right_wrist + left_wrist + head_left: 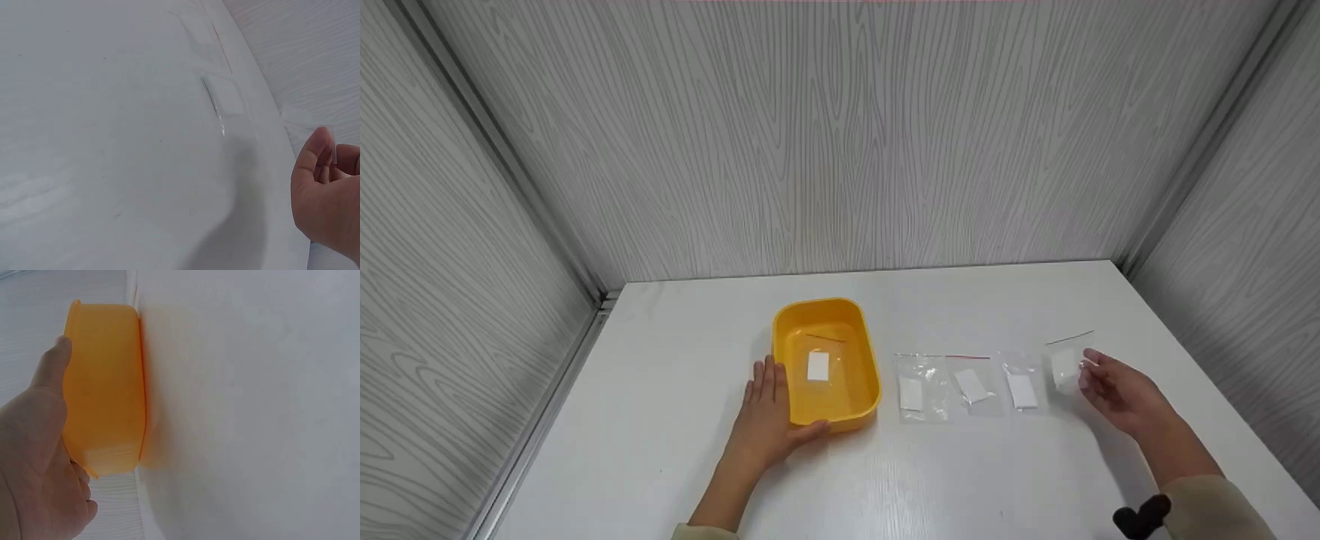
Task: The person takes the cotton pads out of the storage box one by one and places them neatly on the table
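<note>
A yellow plastic bin [872,379] stands on the white table. My left hand [765,420] lies against its near left corner, fingers straight along the left side and thumb along the front edge. The left wrist view shows the thumb [53,368] touching the bin's rim. Inside the bin is a clear zip bag with a white card [817,366]. Off to the right, my right hand [1125,394] pinches the edge of another clear zip bag [1063,369] with something white inside. That bag is raised above the table, as its shadow suggests.
Three clear zip bags with white contents lie in a row between bin and right hand: a left one [911,394], a middle one with a red seal line [973,385], and a right one [1022,391]. Wood-grain panels [840,150] enclose the table's back and sides.
</note>
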Available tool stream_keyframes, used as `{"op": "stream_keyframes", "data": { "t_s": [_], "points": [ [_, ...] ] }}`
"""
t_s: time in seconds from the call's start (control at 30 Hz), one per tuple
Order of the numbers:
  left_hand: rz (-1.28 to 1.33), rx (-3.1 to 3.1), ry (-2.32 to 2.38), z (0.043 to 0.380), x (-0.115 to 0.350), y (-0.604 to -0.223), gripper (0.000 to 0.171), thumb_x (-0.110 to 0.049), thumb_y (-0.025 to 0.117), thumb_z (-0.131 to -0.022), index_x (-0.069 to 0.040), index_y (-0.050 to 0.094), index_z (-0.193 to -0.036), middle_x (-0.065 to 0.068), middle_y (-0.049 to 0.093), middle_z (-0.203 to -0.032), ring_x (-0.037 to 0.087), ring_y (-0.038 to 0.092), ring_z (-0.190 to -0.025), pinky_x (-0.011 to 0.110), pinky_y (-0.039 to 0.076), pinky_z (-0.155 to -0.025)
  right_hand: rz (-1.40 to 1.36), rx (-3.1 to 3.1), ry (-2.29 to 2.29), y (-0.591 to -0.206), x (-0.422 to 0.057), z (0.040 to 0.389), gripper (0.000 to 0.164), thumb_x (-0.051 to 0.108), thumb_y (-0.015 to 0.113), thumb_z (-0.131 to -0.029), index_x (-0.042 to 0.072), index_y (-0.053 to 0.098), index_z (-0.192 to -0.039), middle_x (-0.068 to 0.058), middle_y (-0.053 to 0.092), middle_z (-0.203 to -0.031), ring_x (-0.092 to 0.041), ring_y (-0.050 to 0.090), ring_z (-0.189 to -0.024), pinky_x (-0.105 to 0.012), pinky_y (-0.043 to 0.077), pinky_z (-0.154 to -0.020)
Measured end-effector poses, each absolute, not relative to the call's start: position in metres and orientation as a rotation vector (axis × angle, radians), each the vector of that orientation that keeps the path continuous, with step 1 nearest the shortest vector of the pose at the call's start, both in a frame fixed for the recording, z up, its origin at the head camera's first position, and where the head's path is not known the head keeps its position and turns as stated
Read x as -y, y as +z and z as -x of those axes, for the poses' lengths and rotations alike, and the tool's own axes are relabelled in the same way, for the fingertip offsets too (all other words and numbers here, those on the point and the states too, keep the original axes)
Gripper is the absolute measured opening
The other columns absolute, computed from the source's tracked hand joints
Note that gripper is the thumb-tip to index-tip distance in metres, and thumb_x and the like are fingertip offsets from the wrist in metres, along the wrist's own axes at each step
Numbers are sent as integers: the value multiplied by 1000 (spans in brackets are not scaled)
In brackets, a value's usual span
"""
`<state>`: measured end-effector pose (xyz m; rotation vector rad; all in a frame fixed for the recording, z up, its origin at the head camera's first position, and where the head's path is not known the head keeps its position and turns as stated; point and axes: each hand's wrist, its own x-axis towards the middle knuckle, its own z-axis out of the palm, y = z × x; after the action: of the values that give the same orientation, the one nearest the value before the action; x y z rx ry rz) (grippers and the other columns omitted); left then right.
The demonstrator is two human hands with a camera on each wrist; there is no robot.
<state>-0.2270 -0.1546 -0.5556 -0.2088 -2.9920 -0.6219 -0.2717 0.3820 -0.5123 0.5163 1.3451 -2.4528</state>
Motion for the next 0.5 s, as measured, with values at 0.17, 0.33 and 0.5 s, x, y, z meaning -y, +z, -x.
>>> {"op": "stream_keyframes", "data": {
  "t_s": [0.17, 0.33, 0.5],
  "points": [
    [215, 2982, -624, 226, 155, -555, 127, -80, 62, -76, 6, 15, -156, 26, 4, -165, 38, 1, -154, 53, 12, -124, -565, -1413, -2406, -517, -387, 272, 23, 10, 56, -102, 17, 76, -95, 0, 68, -89, -10, 65, -82, -24, 57, -84],
    [208, 3004, -607, 226, 156, -556, 129, -83, 59, -75, 6, 13, -157, 25, 3, -165, 38, 0, -154, 52, 11, -124, -568, -1496, -2355, -521, -391, 270, 27, 10, 53, -103, 18, 76, -91, 0, 70, -86, -10, 66, -78, -25, 59, -80],
    [207, 3011, -618, 227, 155, -556, 129, -84, 58, -75, 5, 12, -157, 24, 2, -166, 37, 0, -154, 52, 11, -124, -584, -1634, -2255, -526, -396, 270, 22, 16, 56, -103, 17, 75, -92, 2, 70, -84, -9, 65, -77, -25, 58, -75]
  ]
}}
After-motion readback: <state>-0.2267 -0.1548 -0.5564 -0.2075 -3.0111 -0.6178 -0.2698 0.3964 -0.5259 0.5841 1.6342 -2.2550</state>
